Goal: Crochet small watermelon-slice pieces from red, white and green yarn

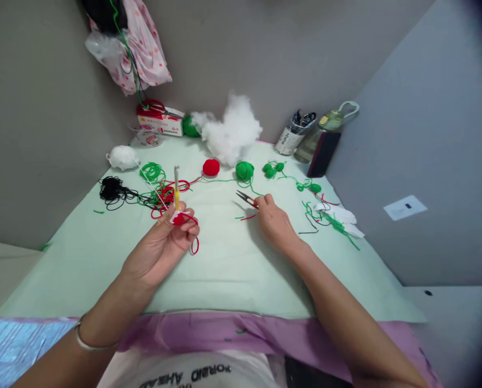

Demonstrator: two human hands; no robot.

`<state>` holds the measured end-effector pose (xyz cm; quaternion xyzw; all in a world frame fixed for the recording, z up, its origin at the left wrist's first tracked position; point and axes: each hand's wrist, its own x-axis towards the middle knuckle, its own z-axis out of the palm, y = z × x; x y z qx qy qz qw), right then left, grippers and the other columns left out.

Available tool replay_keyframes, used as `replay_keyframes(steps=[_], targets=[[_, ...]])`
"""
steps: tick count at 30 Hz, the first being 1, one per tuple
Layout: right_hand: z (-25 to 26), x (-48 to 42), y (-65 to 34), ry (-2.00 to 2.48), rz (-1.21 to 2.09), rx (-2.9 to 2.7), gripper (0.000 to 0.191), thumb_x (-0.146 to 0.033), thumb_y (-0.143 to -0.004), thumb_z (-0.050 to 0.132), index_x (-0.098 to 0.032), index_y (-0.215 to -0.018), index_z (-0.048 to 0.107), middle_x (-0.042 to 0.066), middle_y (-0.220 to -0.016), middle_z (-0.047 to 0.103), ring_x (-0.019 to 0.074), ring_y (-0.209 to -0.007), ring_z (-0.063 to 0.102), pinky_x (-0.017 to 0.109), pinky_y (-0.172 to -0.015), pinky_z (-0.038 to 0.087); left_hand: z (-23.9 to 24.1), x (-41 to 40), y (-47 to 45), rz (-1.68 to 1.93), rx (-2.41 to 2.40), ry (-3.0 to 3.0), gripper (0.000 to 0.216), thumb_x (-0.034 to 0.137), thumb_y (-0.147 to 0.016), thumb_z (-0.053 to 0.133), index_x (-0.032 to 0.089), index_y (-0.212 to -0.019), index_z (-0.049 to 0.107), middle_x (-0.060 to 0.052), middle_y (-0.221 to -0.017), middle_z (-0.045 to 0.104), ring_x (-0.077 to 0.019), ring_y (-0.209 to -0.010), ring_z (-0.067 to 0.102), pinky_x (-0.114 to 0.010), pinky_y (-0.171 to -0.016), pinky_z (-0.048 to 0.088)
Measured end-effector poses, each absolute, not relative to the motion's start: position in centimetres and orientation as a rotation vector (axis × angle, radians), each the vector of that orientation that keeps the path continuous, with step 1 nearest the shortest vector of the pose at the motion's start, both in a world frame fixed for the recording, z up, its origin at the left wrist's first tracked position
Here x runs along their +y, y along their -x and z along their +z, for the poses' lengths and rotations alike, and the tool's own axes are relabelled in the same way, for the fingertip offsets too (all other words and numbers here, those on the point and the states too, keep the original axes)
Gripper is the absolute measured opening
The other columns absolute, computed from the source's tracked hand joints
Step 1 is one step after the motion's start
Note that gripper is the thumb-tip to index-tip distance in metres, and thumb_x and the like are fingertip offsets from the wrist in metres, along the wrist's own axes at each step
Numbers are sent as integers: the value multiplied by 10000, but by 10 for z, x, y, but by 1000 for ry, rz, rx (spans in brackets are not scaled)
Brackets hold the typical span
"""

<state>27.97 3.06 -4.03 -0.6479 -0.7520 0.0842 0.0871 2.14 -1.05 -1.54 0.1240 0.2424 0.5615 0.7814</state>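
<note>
Pinched in my left hand (166,237) is a small red-and-white crochet piece (179,217), together with an upright crochet hook (176,186) that has a yellow lower part. A red yarn loop (195,246) hangs below those fingers, and a white strand runs from the piece toward the white yarn ball (123,157). My right hand (276,222) is closed around small scissors (245,199); their blades point left and stand slightly apart, and most of the handle is hidden. Beneath the scissors lies a short red yarn end (249,217).
At the back are a red ball (211,167), a green ball (244,171) and white stuffing (232,132). Tangled black yarn (111,188) lies left; small green pieces (273,170) and scraps (333,221) lie right. A pen cup (289,139), bottle (330,119) and phone (323,154) stand back right.
</note>
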Motion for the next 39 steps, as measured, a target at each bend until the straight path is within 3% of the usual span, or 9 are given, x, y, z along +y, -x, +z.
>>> replay_keyframes(steps=[3,6,7,10,13,18,23,39], targets=[[-24,10,-275,1740,466,-2177,381,-126,-1025,293,-200,-1281,564,70,-1099,682,175,-927,645,306,-830,509,-20,-11,-20,1233,507,-308,275,119,-757,909,183,-804,646,30,-814,613,-77,-675,588,-217,-725,572],[-14,-19,-256,1307,1058,-1842,278,-328,-1046,457,-193,-1219,629,35,-948,692,167,-877,629,288,-769,489,-24,-10,-20,1249,470,-339,328,124,-693,955,179,-763,640,28,-813,618,-96,-715,616,-236,-758,585],[-14,-29,-247,1242,1155,-1743,264,-374,-1029,523,-193,-1181,640,5,-843,655,148,-772,596,270,-700,467,-25,-11,-21,1247,460,-351,340,127,-676,966,178,-751,638,24,-817,623,-105,-729,626,-242,-765,589],[-19,-56,-219,1094,1339,-1574,195,-333,-1043,519,-201,-1145,619,-5,-856,647,103,-655,555,251,-642,456,-27,-12,-22,1231,454,-380,344,145,-665,977,182,-730,641,21,-822,634,-119,-757,646,-247,-774,595],[-26,-70,-200,1034,1259,-1637,246,-302,-1069,468,-213,-1245,614,21,-967,687,100,-663,530,256,-645,447,-29,-15,-23,1199,429,-394,312,168,-688,967,189,-746,661,27,-833,645,-124,-772,664,-247,-779,600],[-33,-73,-187,1021,1092,-1641,372,-379,-1089,453,-206,-1379,609,71,-1126,692,148,-912,618,306,-867,492,-30,-18,-23,1161,395,-377,274,163,-715,950,191,-766,683,32,-840,658,-128,-806,696,-227,-783,607],[-38,-71,-181,982,1059,-1548,379,-397,-1103,424,-233,-1367,642,38,-998,668,144,-905,613,297,-868,490,-29,-20,-26,1164,406,-380,278,145,-700,956,200,-767,691,37,-842,676,-122,-794,698,-216,-766,613],[-35,-72,-181,912,1145,-1460,308,-370,-1079,505,-283,-1293,708,1,-898,629,128,-848,591,280,-826,473,-31,-22,-27,1157,383,-373,274,141,-713,947,212,-790,694,36,-832,679,-124,-809,697,-210,-762,598]])
